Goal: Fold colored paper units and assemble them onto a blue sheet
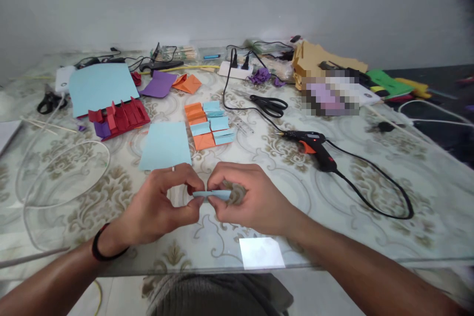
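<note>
Forearms (355, 264), left hand (159, 202), right hand (252, 197), blue paper (222, 194) between fingertips (215, 201)

I'm seeing a small light blue paper (220, 194) that is showing nearly edge-on, forming a narrow strip. It is looking folded, though I'm not managing to count its layers from here. Its long side is running left to right, staying almost level. The left end is sitting in the pinch of the left hand (159, 202); the thumb and finger of the right hand (248, 195) are gripping it farther along, and its right end is poking out freely beyond that thumb. It is showing over the near part of the surface (207, 252).
</note>
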{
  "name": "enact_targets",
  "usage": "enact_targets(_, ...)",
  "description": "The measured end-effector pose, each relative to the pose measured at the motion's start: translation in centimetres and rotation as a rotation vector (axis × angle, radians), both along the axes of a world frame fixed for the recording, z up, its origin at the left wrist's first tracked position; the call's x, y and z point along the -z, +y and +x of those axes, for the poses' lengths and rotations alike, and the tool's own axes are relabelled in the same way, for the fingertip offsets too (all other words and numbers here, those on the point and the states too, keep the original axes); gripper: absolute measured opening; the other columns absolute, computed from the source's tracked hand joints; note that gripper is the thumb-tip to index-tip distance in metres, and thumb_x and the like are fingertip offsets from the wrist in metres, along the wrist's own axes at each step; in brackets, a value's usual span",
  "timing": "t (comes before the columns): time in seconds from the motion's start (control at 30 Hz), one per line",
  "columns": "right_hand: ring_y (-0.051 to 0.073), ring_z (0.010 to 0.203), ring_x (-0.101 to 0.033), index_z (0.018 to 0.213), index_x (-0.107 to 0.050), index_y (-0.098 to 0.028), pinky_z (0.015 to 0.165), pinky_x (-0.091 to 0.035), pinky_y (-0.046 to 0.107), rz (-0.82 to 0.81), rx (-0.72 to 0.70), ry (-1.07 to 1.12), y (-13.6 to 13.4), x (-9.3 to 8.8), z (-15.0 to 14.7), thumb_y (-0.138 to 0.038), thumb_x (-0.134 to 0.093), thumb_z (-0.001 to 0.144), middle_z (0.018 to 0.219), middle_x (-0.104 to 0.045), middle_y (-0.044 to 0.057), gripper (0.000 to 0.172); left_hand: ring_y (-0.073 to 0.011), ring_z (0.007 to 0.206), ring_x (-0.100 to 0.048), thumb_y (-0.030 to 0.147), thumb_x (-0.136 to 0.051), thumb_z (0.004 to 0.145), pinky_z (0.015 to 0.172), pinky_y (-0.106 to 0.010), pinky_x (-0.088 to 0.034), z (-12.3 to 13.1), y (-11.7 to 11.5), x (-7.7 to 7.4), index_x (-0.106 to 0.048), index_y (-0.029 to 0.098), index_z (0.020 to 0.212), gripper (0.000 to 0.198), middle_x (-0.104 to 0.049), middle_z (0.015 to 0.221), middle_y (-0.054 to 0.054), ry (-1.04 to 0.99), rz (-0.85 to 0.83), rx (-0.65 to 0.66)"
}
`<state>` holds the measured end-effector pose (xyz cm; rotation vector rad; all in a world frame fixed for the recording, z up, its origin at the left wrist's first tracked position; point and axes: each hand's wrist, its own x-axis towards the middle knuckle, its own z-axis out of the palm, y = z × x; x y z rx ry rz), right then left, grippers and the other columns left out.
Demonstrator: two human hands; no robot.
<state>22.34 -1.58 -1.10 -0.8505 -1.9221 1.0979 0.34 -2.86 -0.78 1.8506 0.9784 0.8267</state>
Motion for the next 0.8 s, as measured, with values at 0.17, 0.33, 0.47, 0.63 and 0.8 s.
enact_targets(0.17,0.013,0.068,-0.053,0.077,-0.063,-0.02,0.063,-0.042,0.026,-0.106,0.072,0.055,0.9,-0.4,1.1,-0.014,-0.068,0.075,0.073,-0.061,-0.003,0.008,-0.0148,0.074,-0.061,0.015,-0.07,0.09,0.07,-0.028,-0.048,-0.8,1.0,-0.6,-0.064,0.019,0.078,0.014,-0.065,0.077,-0.001,-0.126,-0.059,-0.12)
enact_targets(0.33,0.012,0.064,-0.05,0.079,-0.066,-0.019,0.059,-0.041,0.024,-0.249,0.056,0.005,1.1,-0.4,0.9,-0.022,-0.07,0.081,0.071,-0.061,-0.003,0.005,-0.0177,0.082,-0.065,0.023,-0.077,0.088,0.078,-0.03,-0.053,-0.6,1.0,-0.5,-0.072,0.019,0.096,0.01,-0.07,0.089,-0.004,-0.12,-0.086,-0.083)
enact_targets(0.47,0.013,0.07,-0.056,0.091,-0.068,-0.02,0.063,-0.045,0.025,-0.246,0.032,-0.017,0.7,0.2,0.4,-0.027,-0.072,0.088,0.078,-0.064,-0.002,0.008,-0.0161,0.078,-0.063,0.03,-0.078,0.089,0.073,-0.028,-0.05,-0.1,0.6,0.6,-0.075,0.02,0.097,0.014,-0.071,0.085,-0.003,0.0,-0.17,-0.092)
enact_targets(0.63,0.021,0.106,-0.063,0.129,-0.058,-0.03,0.095,-0.053,0.038,0.063,-0.023,0.056,1.0,0.1,1.4,-0.025,-0.082,0.085,0.117,-0.063,0.006,0.05,-0.0136,0.07,-0.06,0.033,-0.079,0.089,0.066,-0.025,-0.048,-0.4,1.3,0.7,-0.072,0.017,0.088,0.017,-0.069,0.078,-0.002,-0.292,-0.431,-0.18)
enact_targets(0.8,0.023,0.113,-0.059,0.115,-0.067,-0.029,0.1,-0.051,0.043,0.341,-0.085,-0.088,1.2,-0.3,1.8,-0.011,-0.075,0.089,0.117,-0.057,0.006,0.033,-0.0148,0.07,-0.062,0.032,-0.081,0.086,0.065,-0.025,-0.05,-0.3,1.5,0.2,-0.071,0.017,0.088,0.019,-0.068,0.076,-0.002,-0.452,-0.509,-0.206)
